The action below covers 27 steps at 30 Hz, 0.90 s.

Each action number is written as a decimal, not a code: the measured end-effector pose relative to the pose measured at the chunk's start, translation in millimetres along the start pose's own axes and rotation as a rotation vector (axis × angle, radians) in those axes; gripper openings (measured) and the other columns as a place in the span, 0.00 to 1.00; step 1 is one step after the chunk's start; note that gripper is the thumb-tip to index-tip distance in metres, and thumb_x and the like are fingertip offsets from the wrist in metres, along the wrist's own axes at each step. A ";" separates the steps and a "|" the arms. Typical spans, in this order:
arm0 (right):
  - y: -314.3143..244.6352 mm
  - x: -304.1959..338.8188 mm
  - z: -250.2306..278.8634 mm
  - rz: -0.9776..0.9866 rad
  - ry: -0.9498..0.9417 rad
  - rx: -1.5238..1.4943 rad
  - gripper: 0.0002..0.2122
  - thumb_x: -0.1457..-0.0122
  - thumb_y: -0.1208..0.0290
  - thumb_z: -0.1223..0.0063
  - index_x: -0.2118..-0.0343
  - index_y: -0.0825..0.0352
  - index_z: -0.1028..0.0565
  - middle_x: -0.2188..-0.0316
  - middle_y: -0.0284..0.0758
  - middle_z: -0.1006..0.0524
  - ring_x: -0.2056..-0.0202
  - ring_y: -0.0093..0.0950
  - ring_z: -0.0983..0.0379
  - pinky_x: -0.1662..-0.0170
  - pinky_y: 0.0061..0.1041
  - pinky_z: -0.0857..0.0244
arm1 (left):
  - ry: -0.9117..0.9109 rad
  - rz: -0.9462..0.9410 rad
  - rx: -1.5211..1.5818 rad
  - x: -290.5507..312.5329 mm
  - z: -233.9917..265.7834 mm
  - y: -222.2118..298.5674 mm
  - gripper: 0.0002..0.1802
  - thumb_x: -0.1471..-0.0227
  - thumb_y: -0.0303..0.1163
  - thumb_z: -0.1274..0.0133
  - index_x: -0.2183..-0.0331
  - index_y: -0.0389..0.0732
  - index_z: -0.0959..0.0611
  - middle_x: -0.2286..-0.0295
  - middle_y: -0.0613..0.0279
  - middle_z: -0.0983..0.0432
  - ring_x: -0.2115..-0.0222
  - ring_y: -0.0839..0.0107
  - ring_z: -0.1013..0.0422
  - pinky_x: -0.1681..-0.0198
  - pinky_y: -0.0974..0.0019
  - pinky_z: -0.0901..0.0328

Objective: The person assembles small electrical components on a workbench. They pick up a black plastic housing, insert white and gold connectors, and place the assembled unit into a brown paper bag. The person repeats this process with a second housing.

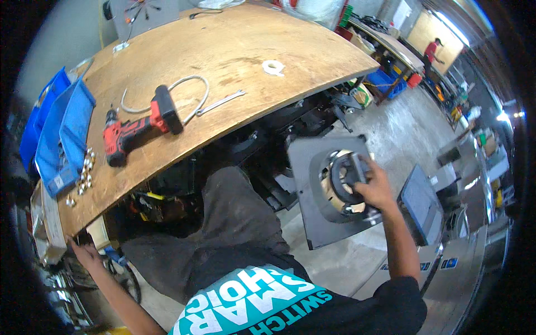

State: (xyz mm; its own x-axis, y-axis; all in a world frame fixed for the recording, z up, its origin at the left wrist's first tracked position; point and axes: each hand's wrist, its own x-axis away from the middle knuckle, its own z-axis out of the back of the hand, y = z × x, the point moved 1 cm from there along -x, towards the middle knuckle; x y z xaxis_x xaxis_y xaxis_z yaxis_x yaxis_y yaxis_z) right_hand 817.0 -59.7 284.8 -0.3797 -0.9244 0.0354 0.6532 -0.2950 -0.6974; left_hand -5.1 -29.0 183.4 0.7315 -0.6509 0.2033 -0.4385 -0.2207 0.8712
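My right hand [377, 187] is closed on the black round centre part of a square dark-grey panel [310, 204]. The panel hangs tilted in the air to the right of my legs, off the bench's front edge. Its centre has a ring with openings, and my fingers wrap over a black piece there. My left hand [86, 257] is low at the bench's near left corner with its fingers apart, next to a dark part under the edge. Whether it touches that part is hard to see.
On the wooden bench [234, 44] lie a red cordless drill [137, 125], a combination wrench [220, 102], a grey cable [204, 84], white tape [273, 68], small brass-coloured fittings [86, 173] and blue bins [67, 134]. Black parts [273, 184] sit beneath. A person [431, 53] stands far off.
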 end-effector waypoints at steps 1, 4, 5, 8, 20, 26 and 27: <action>16.7 -10.1 -16.9 -0.031 -0.048 -0.012 0.36 0.61 0.73 0.39 0.42 0.66 0.32 0.63 0.47 0.20 0.64 0.33 0.21 0.59 0.29 0.28 | 0.065 -0.018 -0.019 -2.9 1.4 -1.9 0.35 0.44 0.53 0.44 0.44 0.42 0.31 0.53 0.56 0.28 0.61 0.73 0.29 0.57 0.68 0.30; 52.1 -43.2 -54.3 0.014 -0.176 0.210 0.36 0.62 0.69 0.36 0.43 0.67 0.30 0.60 0.49 0.21 0.61 0.41 0.22 0.55 0.33 0.30 | -0.023 -0.070 -0.041 -5.4 13.0 -0.3 0.37 0.46 0.54 0.42 0.43 0.41 0.31 0.53 0.56 0.28 0.60 0.72 0.29 0.57 0.69 0.30; 59.3 -52.9 -62.6 0.030 -0.197 0.216 0.36 0.62 0.67 0.35 0.44 0.67 0.30 0.61 0.49 0.21 0.60 0.41 0.22 0.55 0.34 0.30 | -0.003 -0.082 -0.035 -7.8 15.7 -2.3 0.37 0.46 0.54 0.42 0.43 0.42 0.31 0.53 0.56 0.28 0.58 0.70 0.29 0.55 0.68 0.31; 67.9 -92.0 -82.0 0.087 -0.303 0.267 0.36 0.62 0.67 0.35 0.43 0.67 0.30 0.62 0.50 0.20 0.60 0.42 0.22 0.54 0.35 0.31 | 0.010 -0.131 -0.030 -11.8 25.3 -0.7 0.37 0.46 0.54 0.42 0.42 0.42 0.31 0.51 0.55 0.29 0.52 0.66 0.31 0.49 0.65 0.33; 65.2 -242.1 -164.8 0.256 -0.377 0.359 0.31 0.61 0.65 0.33 0.50 0.71 0.26 0.58 0.53 0.22 0.56 0.47 0.24 0.50 0.37 0.31 | 0.136 -0.118 -0.160 -20.0 53.0 2.5 0.37 0.44 0.54 0.44 0.42 0.40 0.31 0.51 0.56 0.27 0.53 0.66 0.29 0.49 0.64 0.34; 74.7 -292.0 -187.4 0.340 -0.340 0.474 0.23 0.58 0.61 0.35 0.58 0.69 0.21 0.60 0.51 0.22 0.56 0.47 0.25 0.51 0.39 0.30 | 0.106 -0.109 -0.114 -5.7 38.6 5.3 0.38 0.44 0.55 0.45 0.42 0.41 0.32 0.50 0.56 0.28 0.52 0.65 0.29 0.50 0.65 0.34; 77.3 -294.3 -189.6 0.396 -0.354 0.436 0.23 0.57 0.60 0.36 0.59 0.69 0.21 0.60 0.52 0.22 0.56 0.47 0.25 0.51 0.39 0.30 | 0.102 -0.126 -0.104 -2.4 36.0 4.0 0.38 0.44 0.55 0.45 0.42 0.41 0.32 0.50 0.57 0.28 0.52 0.65 0.29 0.50 0.65 0.34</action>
State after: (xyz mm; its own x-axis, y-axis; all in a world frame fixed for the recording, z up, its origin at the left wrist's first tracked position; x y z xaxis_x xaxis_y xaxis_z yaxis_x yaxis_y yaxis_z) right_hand 855.1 235.4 84.7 0.1307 -0.9840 0.1210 0.9309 0.0798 -0.3565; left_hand -27.4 -54.5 170.3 0.8289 -0.5443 0.1290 -0.2873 -0.2164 0.9331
